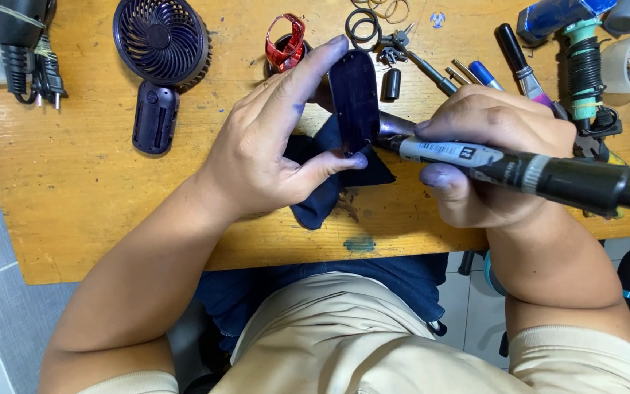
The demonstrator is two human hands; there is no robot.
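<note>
1. Nearest the camera, the person's lap shows a beige shirt (344, 343) and dark blue cloth just under the edge of the wooden workbench (96, 219).
2. The left hand (271, 153) is clamped on a dark purple oval shell (354, 98): the thumb presses its lower end and the index finger runs up along its left edge to the top. The shell stands on edge, tilted slightly, above the bench. The fingertips are stained purple.
3. A dark blue rag (329, 193) lies on the bench under the left hand, partly hidden by it.
4. The right hand (497, 146) is closed around a thick black marker (519, 166) with a grey band; the marker lies nearly level, its tip touching the lower right edge of the shell. The thumb is stained purple.
5. A blue-green stain (359, 244) marks the bench near its front edge.
6. Farther back on the left, a small dark purple fan (162, 40) lies flat with its handle (155, 117) pointing toward the person.
7. A black plug and cord (27, 51) sit at the far left corner.
8. Behind the shell are a red strap-like piece (286, 42), black rubber rings (362, 28) and a small black cylinder (391, 84).
9. At the far right lie a black-handled brush (519, 62), a blue pen (484, 74) and a green tool wound with black cable (583, 69).
</note>
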